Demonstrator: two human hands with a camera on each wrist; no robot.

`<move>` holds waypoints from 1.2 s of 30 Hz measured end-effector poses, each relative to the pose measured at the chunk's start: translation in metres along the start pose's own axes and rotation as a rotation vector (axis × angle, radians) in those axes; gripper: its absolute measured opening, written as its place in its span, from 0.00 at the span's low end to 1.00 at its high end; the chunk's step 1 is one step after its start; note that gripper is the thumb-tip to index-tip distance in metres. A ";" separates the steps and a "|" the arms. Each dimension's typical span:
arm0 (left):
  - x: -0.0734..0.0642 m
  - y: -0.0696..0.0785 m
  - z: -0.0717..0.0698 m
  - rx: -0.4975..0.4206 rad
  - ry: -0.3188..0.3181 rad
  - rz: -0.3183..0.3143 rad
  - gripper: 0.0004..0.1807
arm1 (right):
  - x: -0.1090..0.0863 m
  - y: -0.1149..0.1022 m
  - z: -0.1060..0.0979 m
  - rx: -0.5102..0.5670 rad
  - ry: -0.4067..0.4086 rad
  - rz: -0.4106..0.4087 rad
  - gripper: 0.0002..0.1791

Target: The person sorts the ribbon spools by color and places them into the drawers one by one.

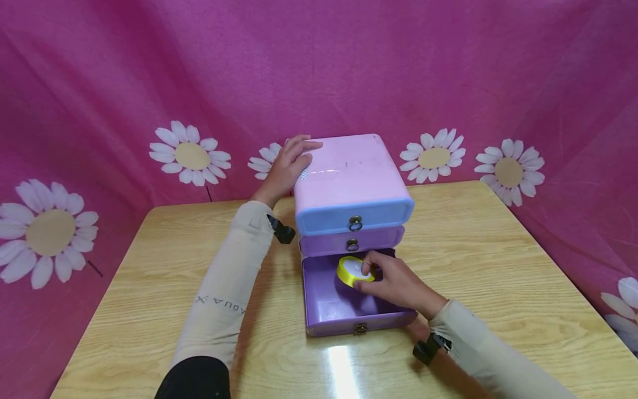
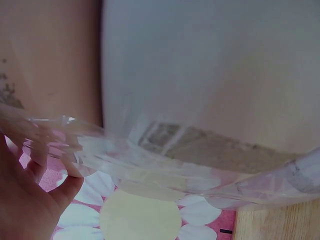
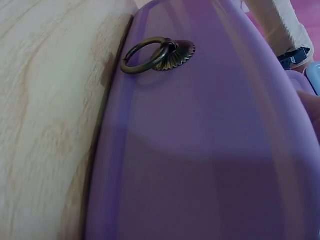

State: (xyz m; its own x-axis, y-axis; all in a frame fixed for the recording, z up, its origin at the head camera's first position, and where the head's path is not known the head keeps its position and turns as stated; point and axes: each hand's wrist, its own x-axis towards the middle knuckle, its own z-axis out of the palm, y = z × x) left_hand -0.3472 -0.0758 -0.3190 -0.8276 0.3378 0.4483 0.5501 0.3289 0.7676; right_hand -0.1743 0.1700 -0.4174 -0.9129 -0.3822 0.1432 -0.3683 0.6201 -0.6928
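A small drawer cabinet with a pink top stands on the table. Its lowest purple drawer is pulled out. Inside that drawer's opening, my right hand pinches a roll of yellow ribbon between thumb and fingers; whether the roll touches the drawer floor I cannot tell. My left hand rests on the cabinet's left top edge, fingers extended over it. The left wrist view has the left hand beside clear plastic wrap on the cabinet. In the right wrist view, the purple drawer front hides the ribbon.
Above the pulled-out drawer are a purple middle drawer and a blue top drawer, each with a ring pull. The wooden table spreads around the cabinet. A pink cloth with daisies hangs behind.
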 end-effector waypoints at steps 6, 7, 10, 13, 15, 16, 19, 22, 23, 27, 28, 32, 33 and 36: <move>0.001 0.003 0.001 0.007 0.001 -0.020 0.17 | 0.004 0.000 0.001 0.003 -0.001 -0.025 0.17; 0.001 0.003 0.001 0.008 0.000 -0.023 0.17 | 0.004 0.000 0.001 -0.002 -0.002 -0.032 0.17; 0.002 0.004 0.001 0.008 -0.002 -0.027 0.17 | 0.005 0.002 0.003 -0.017 -0.010 -0.051 0.18; 0.002 0.003 0.001 0.004 -0.002 -0.031 0.17 | 0.005 0.004 0.005 -0.035 -0.015 -0.067 0.18; 0.001 0.003 0.002 -0.001 -0.005 -0.034 0.17 | 0.004 0.005 0.006 -0.045 -0.022 -0.080 0.18; 0.001 0.003 0.002 -0.003 -0.006 -0.034 0.17 | 0.004 0.005 0.007 -0.052 -0.026 -0.087 0.18; 0.001 0.002 0.002 -0.005 -0.011 -0.034 0.17 | 0.003 0.006 0.009 -0.074 -0.040 -0.099 0.18; 0.001 0.002 0.002 -0.001 -0.013 -0.034 0.17 | 0.003 0.007 0.010 -0.098 -0.051 -0.100 0.17; 0.001 0.002 0.002 0.000 -0.012 -0.034 0.17 | 0.003 0.007 0.010 -0.107 -0.053 -0.098 0.17; 0.001 0.003 0.000 0.002 -0.016 -0.041 0.17 | 0.004 0.007 0.011 -0.138 -0.074 -0.106 0.18; 0.001 0.005 0.000 -0.004 -0.019 -0.046 0.17 | 0.004 0.007 0.012 -0.150 -0.080 -0.115 0.18; -0.006 0.020 -0.003 -0.029 -0.033 -0.059 0.18 | 0.005 0.008 0.013 -0.208 -0.102 -0.191 0.19; -0.008 0.024 -0.004 -0.036 -0.035 -0.059 0.18 | 0.006 0.008 0.013 -0.221 -0.103 -0.214 0.19; -0.013 0.035 -0.005 -0.036 -0.034 -0.063 0.18 | 0.007 0.008 0.014 -0.259 -0.114 -0.278 0.19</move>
State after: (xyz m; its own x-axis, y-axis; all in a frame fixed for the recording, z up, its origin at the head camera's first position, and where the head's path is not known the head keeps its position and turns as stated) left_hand -0.3176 -0.0726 -0.2956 -0.8560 0.3475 0.3828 0.4919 0.3192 0.8101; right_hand -0.1812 0.1630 -0.4320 -0.7523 -0.6243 0.2104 -0.6439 0.6293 -0.4351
